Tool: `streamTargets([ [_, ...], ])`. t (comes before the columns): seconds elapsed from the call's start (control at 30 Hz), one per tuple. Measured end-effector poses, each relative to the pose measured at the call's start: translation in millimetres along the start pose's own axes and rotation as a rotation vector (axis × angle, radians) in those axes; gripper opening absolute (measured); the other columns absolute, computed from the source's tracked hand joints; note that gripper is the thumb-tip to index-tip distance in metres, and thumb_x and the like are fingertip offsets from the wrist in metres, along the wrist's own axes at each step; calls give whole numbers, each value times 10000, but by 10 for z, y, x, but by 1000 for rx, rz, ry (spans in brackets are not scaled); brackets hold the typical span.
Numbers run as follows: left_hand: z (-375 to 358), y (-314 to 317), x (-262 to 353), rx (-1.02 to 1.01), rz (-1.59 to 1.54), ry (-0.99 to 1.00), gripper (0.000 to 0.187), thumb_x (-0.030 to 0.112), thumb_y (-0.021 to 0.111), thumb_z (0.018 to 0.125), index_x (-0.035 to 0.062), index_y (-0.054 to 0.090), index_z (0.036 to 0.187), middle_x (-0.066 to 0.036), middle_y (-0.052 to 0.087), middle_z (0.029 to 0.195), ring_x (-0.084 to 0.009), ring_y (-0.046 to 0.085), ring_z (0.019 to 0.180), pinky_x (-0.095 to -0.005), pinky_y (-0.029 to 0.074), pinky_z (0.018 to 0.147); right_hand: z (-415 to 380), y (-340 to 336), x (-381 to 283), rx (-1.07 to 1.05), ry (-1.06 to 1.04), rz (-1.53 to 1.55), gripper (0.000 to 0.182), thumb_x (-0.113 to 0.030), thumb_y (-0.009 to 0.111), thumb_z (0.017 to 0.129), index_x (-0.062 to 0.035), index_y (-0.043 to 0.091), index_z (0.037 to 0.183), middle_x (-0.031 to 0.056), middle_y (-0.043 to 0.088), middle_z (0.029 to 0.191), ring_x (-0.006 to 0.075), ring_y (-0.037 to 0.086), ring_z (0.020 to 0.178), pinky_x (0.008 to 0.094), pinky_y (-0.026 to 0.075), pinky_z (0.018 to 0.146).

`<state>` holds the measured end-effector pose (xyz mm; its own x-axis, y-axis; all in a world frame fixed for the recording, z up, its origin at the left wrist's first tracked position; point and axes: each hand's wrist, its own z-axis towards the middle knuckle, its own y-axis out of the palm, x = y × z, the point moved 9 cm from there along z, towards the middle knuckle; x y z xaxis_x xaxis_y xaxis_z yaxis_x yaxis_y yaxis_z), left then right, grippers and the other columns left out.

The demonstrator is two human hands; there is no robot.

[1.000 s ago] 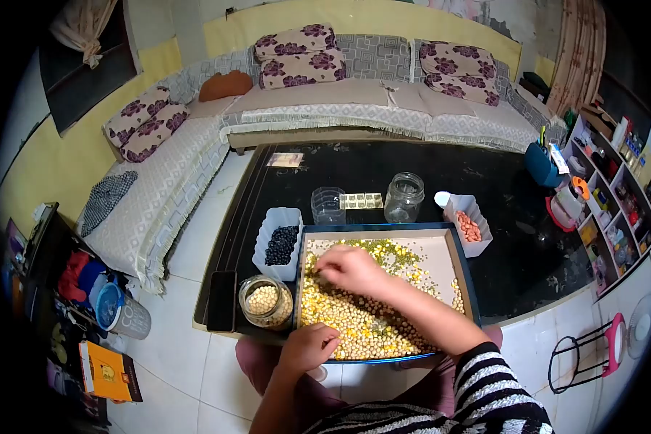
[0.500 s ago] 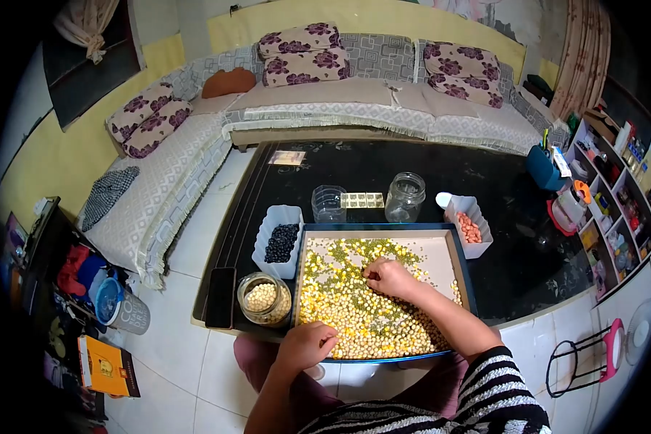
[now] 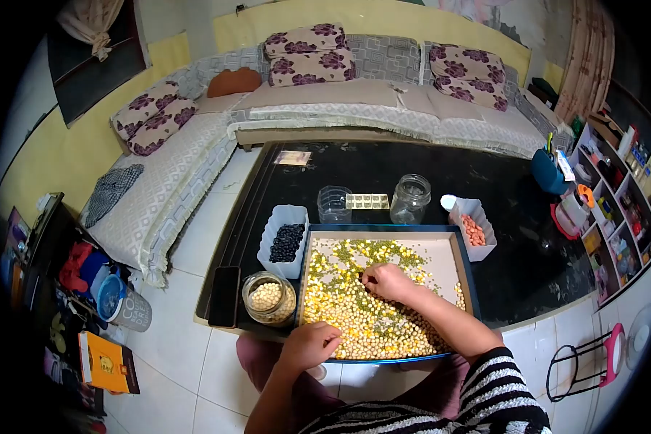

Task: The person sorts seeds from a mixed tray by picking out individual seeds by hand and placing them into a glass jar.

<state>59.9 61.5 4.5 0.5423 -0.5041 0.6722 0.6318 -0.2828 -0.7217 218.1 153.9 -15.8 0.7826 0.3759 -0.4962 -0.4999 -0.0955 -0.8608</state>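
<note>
A shallow blue-edged tray [image 3: 452,249] holds a mix of pale soybeans, yellow corn kernels and small green mung beans. My right hand [image 3: 389,282] is over the middle of the mix, fingers pinched together and touching the grains; what lies between the fingertips is too small to make out. At the tray's front left corner rests my left hand [image 3: 311,347], its fingers curled and closed, their contents hidden. Just beyond it stands a glass jar [image 3: 271,312] partly filled with soybeans. A white plastic container [image 3: 267,264] of black beans sits left of the tray.
Another white container [image 3: 488,246] holds reddish peanuts, right of the tray. Behind stand an empty clear jar [image 3: 411,199], a clear plastic cup [image 3: 335,205] and a gold-coloured sectioned strip [image 3: 369,201]. A phone [image 3: 225,296] lies at the black table's [image 3: 267,184] left edge.
The whole view has shifted slightly to the right. My right hand has moved a little left relative to the tray, still pinched. My left hand stays at the corner.
</note>
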Motion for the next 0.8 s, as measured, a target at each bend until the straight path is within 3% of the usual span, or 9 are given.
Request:
streamTargets([
  [0.17,-2,-52,37,42,-35,21,108,165,640,737,95,632,818,-61,617,739,-240,603,674,-330,483,592,162,-510,-593,219,-178,193,94,-127,590,770,-36,616,767,123,620,754,288,600,678,364,490,644],
  [0.3,3,-36,41,10,13,17,131,174,638,755,78,646,843,-76,628,776,-243,619,689,-321,492,617,308,-658,-1424,225,-407,306,70,-76,624,756,-42,638,816,89,629,801,222,623,706,307,515,640],
  [0.47,-3,-25,24,36,7,40,136,175,634,757,69,645,842,-83,633,795,-249,618,691,-339,492,625,459,-390,-2011,144,-499,367,99,-77,606,753,-49,626,846,91,603,840,246,604,758,315,497,666],
  [0.63,10,-63,79,26,1,31,134,171,639,754,68,644,839,-83,633,789,-247,619,692,-335,494,620,490,-313,-1863,165,-481,331,121,-91,589,752,-49,621,861,99,601,863,275,601,775,339,495,694],
  [0.8,1,-46,48,50,-41,44,115,170,633,743,75,632,810,-77,615,742,-252,602,670,-349,485,605,272,-566,-909,161,-199,211,123,-100,637,741,-52,631,854,93,620,818,232,611,723,325,499,667],
])
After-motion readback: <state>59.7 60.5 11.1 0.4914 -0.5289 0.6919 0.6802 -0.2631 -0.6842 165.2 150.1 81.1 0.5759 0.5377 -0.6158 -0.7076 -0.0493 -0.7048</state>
